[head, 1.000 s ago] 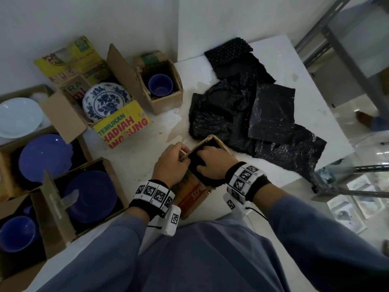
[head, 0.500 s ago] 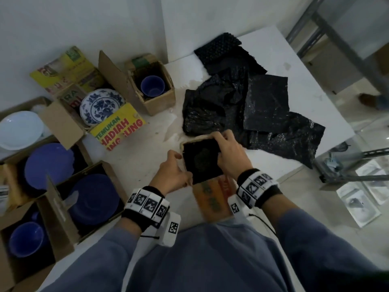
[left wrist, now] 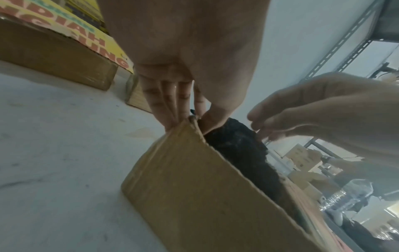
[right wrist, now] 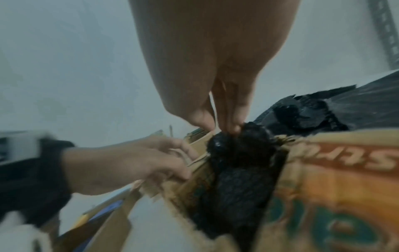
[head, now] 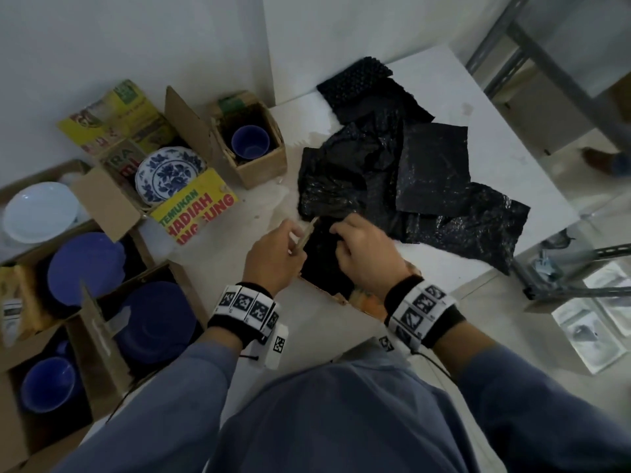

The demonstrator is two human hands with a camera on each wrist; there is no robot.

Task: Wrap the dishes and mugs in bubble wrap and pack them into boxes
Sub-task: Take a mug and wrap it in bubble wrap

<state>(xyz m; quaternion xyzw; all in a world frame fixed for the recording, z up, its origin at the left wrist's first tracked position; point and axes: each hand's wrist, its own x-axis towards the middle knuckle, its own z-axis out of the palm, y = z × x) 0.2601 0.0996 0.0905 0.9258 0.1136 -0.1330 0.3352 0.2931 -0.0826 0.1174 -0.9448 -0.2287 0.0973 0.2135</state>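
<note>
A small cardboard box [left wrist: 194,187] stands at the table's near edge with a black bubble-wrapped bundle [head: 324,264] [right wrist: 237,162] inside. My left hand [head: 276,254] pinches the box's left flap [head: 307,233] between thumb and fingers [left wrist: 172,109]. My right hand [head: 362,254] has its fingertips [right wrist: 231,126] curled on the top of the bundle, over the box mouth. What the wrap covers is hidden. Loose black bubble wrap sheets [head: 426,172] lie on the table just beyond.
Open boxes line the left: a blue mug [head: 251,141], a blue-patterned plate [head: 169,174], a white plate [head: 39,211], blue plates [head: 85,264] [head: 157,322] and another blue mug [head: 51,384]. Metal shelving [head: 546,73] stands at right beyond the table edge [head: 546,186].
The box has tilted back upright from facing me. My left hand moved up to pinch the left flap, and my right hand shifted from the box's right side onto the bundle's top.
</note>
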